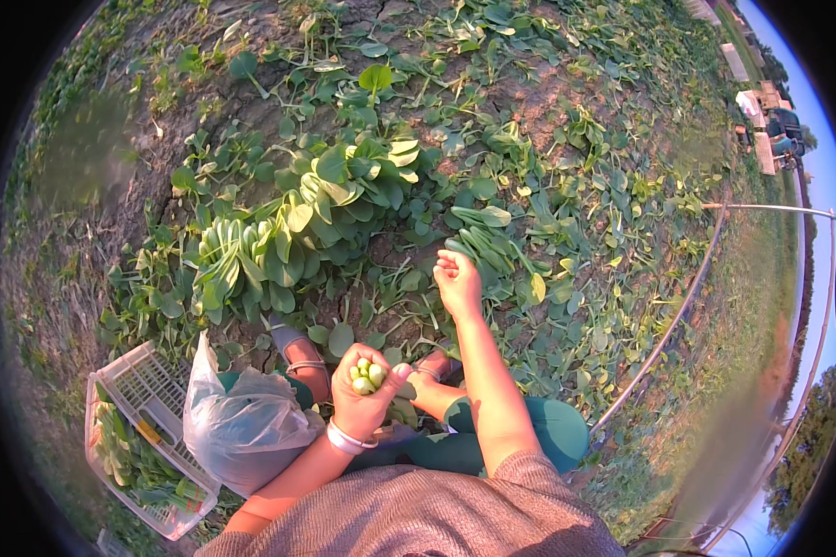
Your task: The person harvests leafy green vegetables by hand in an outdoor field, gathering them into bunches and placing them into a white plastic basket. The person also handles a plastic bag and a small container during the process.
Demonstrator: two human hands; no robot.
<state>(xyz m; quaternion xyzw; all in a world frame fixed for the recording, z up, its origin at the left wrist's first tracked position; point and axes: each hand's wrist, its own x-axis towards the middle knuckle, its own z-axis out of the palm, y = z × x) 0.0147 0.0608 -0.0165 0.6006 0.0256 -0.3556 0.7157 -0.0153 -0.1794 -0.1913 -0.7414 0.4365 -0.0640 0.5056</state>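
Note:
My left hand is closed around a bunch of leafy greens, probably bok choy, whose pale cut stem ends poke up beside the thumb. Its leaves hang below the fist, mostly hidden. My right hand reaches forward with curled fingers, at the stem ends of a small pile of picked greens on the ground. Whether those fingers grip a stem is hidden. Ahead and to the left, a long heap of picked greens lies with pale stems and broad leaves overlapping.
A white plastic crate holding greens stands at my left. Between it and my left arm, a translucent plastic bag covers my knee area. Loose leaves litter the soil. A thin curved pole arcs along the right side.

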